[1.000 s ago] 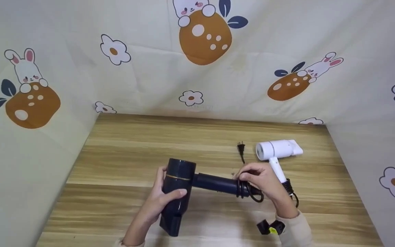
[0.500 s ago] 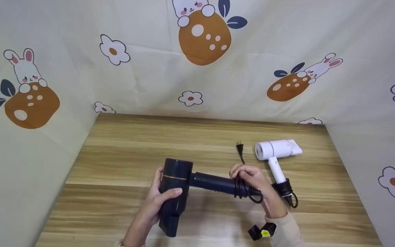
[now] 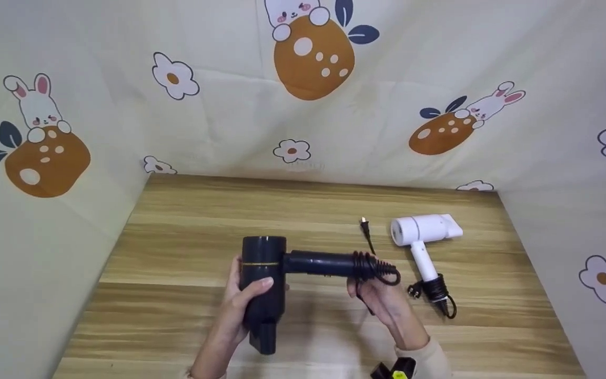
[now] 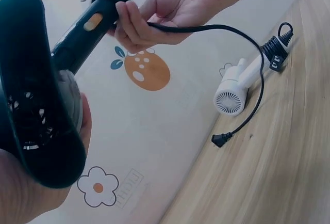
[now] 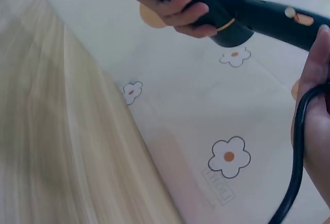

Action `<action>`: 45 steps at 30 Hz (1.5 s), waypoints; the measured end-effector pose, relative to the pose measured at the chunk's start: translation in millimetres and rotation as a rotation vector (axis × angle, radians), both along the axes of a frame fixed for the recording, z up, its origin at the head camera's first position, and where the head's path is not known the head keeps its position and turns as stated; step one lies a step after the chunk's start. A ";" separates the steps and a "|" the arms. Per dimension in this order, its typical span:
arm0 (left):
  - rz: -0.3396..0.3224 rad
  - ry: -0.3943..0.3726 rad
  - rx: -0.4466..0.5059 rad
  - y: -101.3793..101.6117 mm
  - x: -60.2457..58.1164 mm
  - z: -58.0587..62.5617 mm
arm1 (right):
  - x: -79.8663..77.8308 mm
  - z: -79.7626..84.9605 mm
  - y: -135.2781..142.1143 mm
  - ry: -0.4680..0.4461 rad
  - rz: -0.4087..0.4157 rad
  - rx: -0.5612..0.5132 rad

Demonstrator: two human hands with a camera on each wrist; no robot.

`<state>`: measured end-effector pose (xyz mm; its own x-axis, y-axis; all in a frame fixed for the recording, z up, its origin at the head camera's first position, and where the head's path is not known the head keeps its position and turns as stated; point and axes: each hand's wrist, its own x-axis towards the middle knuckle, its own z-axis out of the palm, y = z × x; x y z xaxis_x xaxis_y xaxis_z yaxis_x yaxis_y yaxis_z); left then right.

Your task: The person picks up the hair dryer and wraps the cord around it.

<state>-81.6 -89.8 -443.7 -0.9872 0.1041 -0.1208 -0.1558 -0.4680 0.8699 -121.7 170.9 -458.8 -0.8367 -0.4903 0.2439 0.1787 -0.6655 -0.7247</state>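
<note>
Sleeve: beige cuff [image 3: 424,358] right down at the near edge, a black block [image 3: 382,371] with a yellow mark just beside it.
Left hand [image 3: 237,308]: here's the firm hold, wrapped round the barrel [image 3: 270,311] of the dark hair dryer [image 3: 276,271], thumb laid across the upper face.
Right hand [image 3: 384,300]: palm turned up, sitting below the handle tip, fingers curled on the black cord [image 4: 227,26], which trails out past the palm; in the head view the fingertips are partly hidden.
Dark hair dryer: up over the wood between the two hands, barrel running near to far, nozzle [image 3: 265,337] toward the person, handle [image 3: 321,262] reaching almost level to the right.
Cord coils [image 3: 363,265]: and this is the relation that counts, loops ringing the handle tip just beyond the right fingers; right hand much the nearer, left hand well apart at the barrel.
Plug [image 3: 365,227]: out past the right hand on the cord's loose run, prongs aimed away; whether it touches the wood, I cannot tell.
White hair dryer [image 3: 429,230]: lying farther right, its wound handle slanting back near the right hand, so that side looks tighter.
Table [image 3: 177,231]: left edge well off from the left hand, wood grain running wide there, looking like the roomier side.
Curtain [image 3: 219,126]: printed cloth rising at the table's far edge, well beyond both hands.
</note>
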 end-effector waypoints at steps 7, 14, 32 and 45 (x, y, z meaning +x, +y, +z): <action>0.102 -0.027 0.005 2.0 -4.7 1.4 | 11.9 -1.6 -15.4 0.063 -0.233 0.434; 0.171 -0.071 -0.062 4.2 -7.6 2.0 | 23.4 5.1 -25.8 0.348 -0.330 1.011; 0.204 -0.006 -0.345 7.2 -5.1 -1.3 | 32.3 34.8 -14.8 1.051 -0.753 1.492; 0.003 0.019 -0.416 7.2 -2.5 0.2 | 18.5 51.7 8.3 1.220 -0.874 1.330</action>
